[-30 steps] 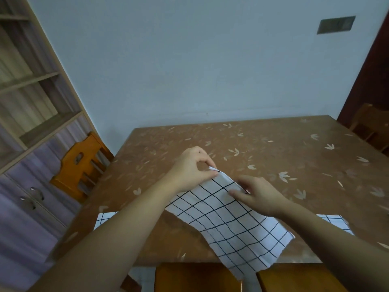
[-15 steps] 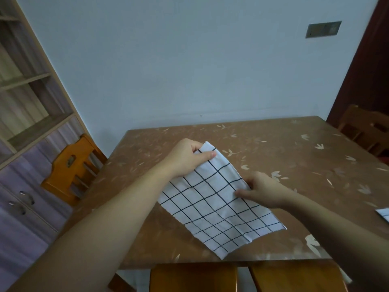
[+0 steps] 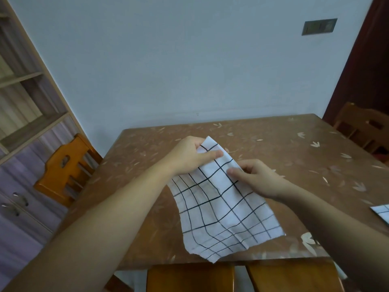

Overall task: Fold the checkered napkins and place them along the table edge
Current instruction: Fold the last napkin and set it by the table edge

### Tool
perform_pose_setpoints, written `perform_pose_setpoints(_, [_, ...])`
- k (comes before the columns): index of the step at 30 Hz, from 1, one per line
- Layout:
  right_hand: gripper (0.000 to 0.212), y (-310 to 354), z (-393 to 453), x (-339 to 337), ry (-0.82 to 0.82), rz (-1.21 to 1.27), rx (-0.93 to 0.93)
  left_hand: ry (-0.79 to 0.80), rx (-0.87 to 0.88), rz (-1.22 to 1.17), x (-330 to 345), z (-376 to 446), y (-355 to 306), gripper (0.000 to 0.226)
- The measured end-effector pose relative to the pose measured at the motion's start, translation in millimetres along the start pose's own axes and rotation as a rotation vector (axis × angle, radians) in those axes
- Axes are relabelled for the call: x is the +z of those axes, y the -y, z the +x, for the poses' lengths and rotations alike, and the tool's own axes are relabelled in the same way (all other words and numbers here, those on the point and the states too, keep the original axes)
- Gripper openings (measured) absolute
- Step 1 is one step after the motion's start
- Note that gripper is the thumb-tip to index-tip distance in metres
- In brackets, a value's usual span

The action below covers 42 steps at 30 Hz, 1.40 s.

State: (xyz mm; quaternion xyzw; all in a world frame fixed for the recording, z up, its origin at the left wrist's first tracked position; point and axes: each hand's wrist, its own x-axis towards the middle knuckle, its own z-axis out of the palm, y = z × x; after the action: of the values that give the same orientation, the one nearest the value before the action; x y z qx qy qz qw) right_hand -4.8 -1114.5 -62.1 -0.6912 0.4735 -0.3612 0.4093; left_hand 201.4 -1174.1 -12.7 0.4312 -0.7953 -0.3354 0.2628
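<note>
A white napkin with a black grid [image 3: 221, 209] lies on the brown table [image 3: 284, 165], reaching from the middle down to the near edge. My left hand [image 3: 189, 157] pinches its far corner, lifting it slightly. My right hand [image 3: 256, 178] grips the napkin's right edge just below that corner, thumb on top. A second checkered napkin [image 3: 382, 212] shows partly at the table's right edge, cut off by the frame.
An orange wooden chair [image 3: 63, 171] stands at the table's left side, beside a shelf unit with drawers [image 3: 23, 127]. Another chair [image 3: 362, 127] is at the far right. Two wooden chair tops [image 3: 237, 277] sit under the near edge. A wall is behind.
Both hands have carried the napkin's top corner farther from me, and the cloth has slid onto the table instead of hanging over the near edge. My right hand has moved up toward the corner.
</note>
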Motion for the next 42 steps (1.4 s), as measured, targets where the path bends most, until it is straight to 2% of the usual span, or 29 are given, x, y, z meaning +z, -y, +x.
perform_pose_setpoints(4, [0.034, -11.9, -1.2, -17.9, -0.094, 0.116, 0.026, 0.221, -0.153, 0.144, -17.4, -2.1, 18.3, 0.027])
perform_pose_setpoints(5, [0.043, -18.6, -2.6, -22.6, -0.118, 0.173, 0.054, 0.262, -0.176, 0.158, -20.6, -2.8, 25.3, 0.029])
perform_pose_setpoints(7, [0.053, -29.5, -5.9, -28.7, -0.146, 0.274, 0.146, 0.236, -0.227, 0.085, -19.5, -2.6, 36.5, 0.024])
perform_pose_setpoints(10, [0.029, -47.4, -10.3, -31.0, -0.060, 0.377, 0.340, 0.097, -0.318, -0.142, -10.8, 3.3, 47.4, 0.019])
perform_pose_setpoints(12, [0.028, -55.7, -14.7, -31.0, 0.012, 0.394, 0.424, 0.020, -0.349, -0.356, -6.2, 6.5, 53.2, 0.019])
perform_pose_setpoints(16, [0.021, -67.7, -12.2, -34.5, -0.108, 0.601, 0.494, -0.163, -0.425, -0.945, 8.8, 8.3, 58.3, 0.047])
perform_pose_setpoints(19, [0.021, -80.5, -4.7, -39.2, -0.187, 0.697, 0.520, -0.133, -0.537, -1.165, 36.3, 7.3, 76.9, 0.080])
perform_pose_setpoints(22, [0.028, -104.6, 2.3, -42.9, -0.222, 0.734, 0.577, 0.039, -0.661, -1.006, 69.8, 5.2, 89.1, 0.077])
perform_pose_setpoints(25, [0.038, -134.0, 2.4, -40.3, -0.282, 0.703, 0.657, 0.001, -0.760, -0.769, 100.4, 7.2, 94.8, 0.033])
perform_pose_setpoints(26, [0.043, -143.4, -1.1, -37.5, -0.274, 0.690, 0.682, -0.020, -0.790, -0.741, 108.8, 8.8, 101.1, 0.028])
perform_pose_setpoints(28, [0.047, -162.2, -13.3, -31.5, -0.177, 0.638, 0.773, -0.052, -0.850, -0.724, 127.5, 13.4, 120.2, 0.038])
perform_pose_setpoints(31, [0.032, -184.6, -34.6, -20.1, -0.024, 0.517, 0.877, -0.090, -0.890, -0.711, 150.0, 20.1, 144.1, 0.062])
perform_pose_setpoints(34, [0.029, -213.3, -39.4, -13.5, -0.093, 0.491, 0.954, -0.063, -1.031, -0.723, 167.9, 17.8, 154.0, 0.074])
perform_pose_setpoints(37, [0.025, -227.2, -28.1, -12.5, -0.184, 0.542, 1.002, 0.054, -1.170, -0.749, 179.0, 6.0, 168.7, 0.067])
perform_pose_setpoints(40, [0.030, -234.5, -21.5, -11.1, -0.258, 0.520, 1.031, 0.144, -1.150, -0.679, 186.7, -3.1, 185.5, 0.052])
perform_pose_setpoints(42, [0.033, -239.0, -22.4, -10.4, -0.226, 0.429, 0.992, 0.097, -1.113, -0.654, 187.5, -0.3, 191.6, 0.058])
